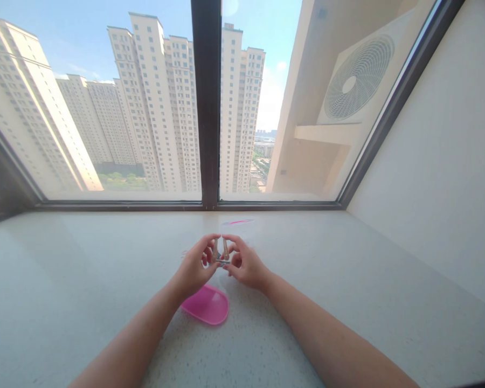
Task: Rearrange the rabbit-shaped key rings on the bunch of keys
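My left hand and my right hand meet above the pale sill, thumbs and index fingertips close together. Between them are two slim tan pieces, roughly upright and side by side, one in each hand's pinch. A small silver metal part lies across the bottom, between the two thumbs. Whether these are joined as one object, and what kind it is, I cannot make out. Below my left wrist sits a shallow pink oval dish, partly covered by that wrist.
A thin clear item with a pink streak lies beyond my hands near the window. The pale speckled sill spreads to both sides. A dark window frame borders the back, and a white wall rises at right.
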Tool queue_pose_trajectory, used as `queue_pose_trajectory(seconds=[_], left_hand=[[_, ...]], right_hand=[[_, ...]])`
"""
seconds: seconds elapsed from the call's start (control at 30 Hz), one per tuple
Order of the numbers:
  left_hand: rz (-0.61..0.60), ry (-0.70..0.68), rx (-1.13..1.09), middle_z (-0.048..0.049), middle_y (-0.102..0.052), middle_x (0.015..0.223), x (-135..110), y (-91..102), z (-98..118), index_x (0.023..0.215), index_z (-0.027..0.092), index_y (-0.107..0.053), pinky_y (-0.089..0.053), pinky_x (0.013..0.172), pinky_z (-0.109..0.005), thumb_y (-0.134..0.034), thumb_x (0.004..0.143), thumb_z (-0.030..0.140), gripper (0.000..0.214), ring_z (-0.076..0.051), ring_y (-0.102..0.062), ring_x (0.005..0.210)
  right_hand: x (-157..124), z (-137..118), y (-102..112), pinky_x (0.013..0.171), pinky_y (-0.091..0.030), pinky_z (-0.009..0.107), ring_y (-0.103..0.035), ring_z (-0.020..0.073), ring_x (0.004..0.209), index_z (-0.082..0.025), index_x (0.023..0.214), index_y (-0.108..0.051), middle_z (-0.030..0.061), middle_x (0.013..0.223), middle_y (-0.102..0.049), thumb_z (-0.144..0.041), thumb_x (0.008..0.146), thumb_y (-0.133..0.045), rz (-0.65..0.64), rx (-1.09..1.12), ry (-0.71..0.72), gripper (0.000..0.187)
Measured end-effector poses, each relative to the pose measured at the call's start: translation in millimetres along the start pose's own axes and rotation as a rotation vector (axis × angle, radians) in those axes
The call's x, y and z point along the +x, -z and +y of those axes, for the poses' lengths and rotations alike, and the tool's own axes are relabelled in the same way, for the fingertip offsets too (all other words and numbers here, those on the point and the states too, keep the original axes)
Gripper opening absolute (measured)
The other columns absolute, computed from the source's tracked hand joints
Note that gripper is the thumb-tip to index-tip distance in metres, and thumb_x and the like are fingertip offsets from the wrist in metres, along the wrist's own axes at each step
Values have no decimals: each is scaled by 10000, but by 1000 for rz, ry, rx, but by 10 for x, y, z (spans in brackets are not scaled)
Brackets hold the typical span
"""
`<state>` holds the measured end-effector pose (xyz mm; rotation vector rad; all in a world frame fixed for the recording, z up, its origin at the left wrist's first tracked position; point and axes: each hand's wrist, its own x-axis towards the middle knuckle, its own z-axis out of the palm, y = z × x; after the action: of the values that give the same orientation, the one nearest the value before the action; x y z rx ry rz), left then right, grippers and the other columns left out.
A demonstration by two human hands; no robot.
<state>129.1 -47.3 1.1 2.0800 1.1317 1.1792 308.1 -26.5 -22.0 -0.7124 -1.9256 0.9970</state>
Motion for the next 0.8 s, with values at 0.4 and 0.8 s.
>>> queue_pose_trajectory(seconds=[0.4,0.8], left_hand=[[-18,22,-50,14,-500,847,-11,-14,12,1200,235,-404,-447,681,-267,-553,746,124,491,-118,-519,730],[-54,32,-151,54,-436,702,-14,-31,-1,1239,219,-387,-441,627,-251,-632,751,217,545,-100,-469,624]], right_hand=[[-2,9,-22,474,-482,205,-575,53,522,-299,1260,-299,24,1005,-530,-73,713,-599,-29,87,-10,664],[-8,31,-20,514,-538,255,-576,71,552,-254,1251,-320,34,969,-544,-156,764,-596,13,148,-14,568]])
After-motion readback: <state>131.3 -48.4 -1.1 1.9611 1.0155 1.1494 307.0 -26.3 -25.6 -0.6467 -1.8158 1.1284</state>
